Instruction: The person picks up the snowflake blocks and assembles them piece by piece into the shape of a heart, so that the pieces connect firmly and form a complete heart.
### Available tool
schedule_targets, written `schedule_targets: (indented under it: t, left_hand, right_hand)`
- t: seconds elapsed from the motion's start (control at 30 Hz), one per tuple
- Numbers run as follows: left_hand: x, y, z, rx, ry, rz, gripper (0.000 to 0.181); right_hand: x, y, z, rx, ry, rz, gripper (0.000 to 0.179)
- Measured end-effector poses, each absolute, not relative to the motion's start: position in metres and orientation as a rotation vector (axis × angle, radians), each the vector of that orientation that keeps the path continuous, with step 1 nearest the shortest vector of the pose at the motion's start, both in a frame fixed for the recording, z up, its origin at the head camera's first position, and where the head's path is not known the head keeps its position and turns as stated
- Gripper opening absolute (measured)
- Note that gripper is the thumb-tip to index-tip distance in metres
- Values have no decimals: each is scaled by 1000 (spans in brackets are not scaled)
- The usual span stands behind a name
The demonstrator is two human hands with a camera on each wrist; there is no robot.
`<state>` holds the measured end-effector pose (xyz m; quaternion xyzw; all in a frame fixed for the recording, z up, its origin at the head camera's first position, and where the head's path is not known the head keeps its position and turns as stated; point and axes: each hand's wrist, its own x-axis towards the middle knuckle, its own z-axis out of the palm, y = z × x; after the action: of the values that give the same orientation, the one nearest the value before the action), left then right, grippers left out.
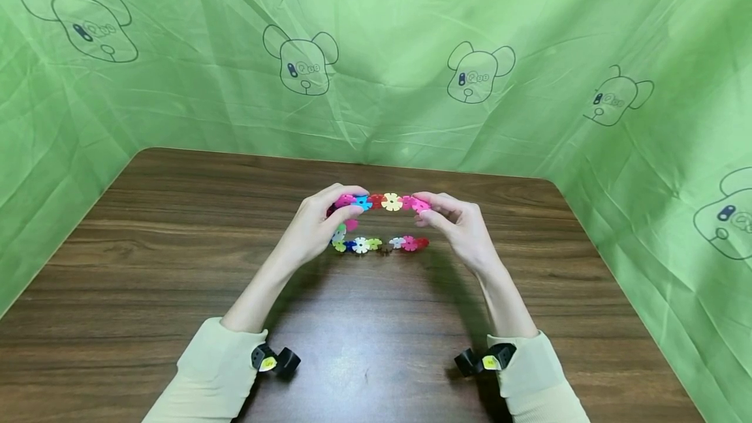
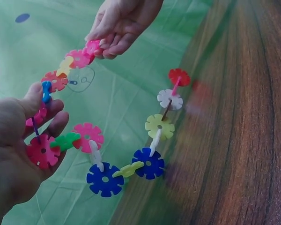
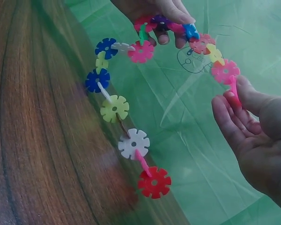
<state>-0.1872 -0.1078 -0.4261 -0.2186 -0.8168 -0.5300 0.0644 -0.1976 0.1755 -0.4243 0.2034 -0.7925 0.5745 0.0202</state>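
A chain of colourful notched plastic snowflake discs (image 1: 391, 202), slotted edge to edge, is held up above the table by both hands. My left hand (image 1: 314, 227) pinches the chain at a light-blue disc (image 3: 191, 31), with pink and purple discs near its palm. Between thumb and fingers, my right hand (image 1: 461, 224) holds the pink disc (image 3: 233, 91) at one end. From the left hand the chain bends back and hangs through green, white, dark-blue (image 2: 105, 180) and yellow (image 2: 159, 127) discs. Its other end, a red disc (image 2: 179, 77), hangs loose, apart from the right hand.
The brown wood-grain table (image 1: 364, 318) extends below and around the hands. A green cloth (image 1: 388, 123) printed with bear-like heads hangs behind the table and at its sides. Each wrist carries a small black camera (image 1: 286, 363) at the sleeve cuff.
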Motion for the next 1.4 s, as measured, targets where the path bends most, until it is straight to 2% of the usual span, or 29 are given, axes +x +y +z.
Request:
schedule_targets:
  t: [0.77,1.13,1.4]
  left_hand:
    - [-189,-110,-425,-695,-2489,-1521,26]
    - [-188,-113,-422,-539,-2488,-1666,27]
    - [-188,-117,-420,-488,-2390,-1824,28]
  right_hand:
    - [-197,170,-425,611,-2465,1800,33]
    - [-196,173,-425,540,-2455,1837,47]
    - [-201,182,-430,454,-2538,1707,38]
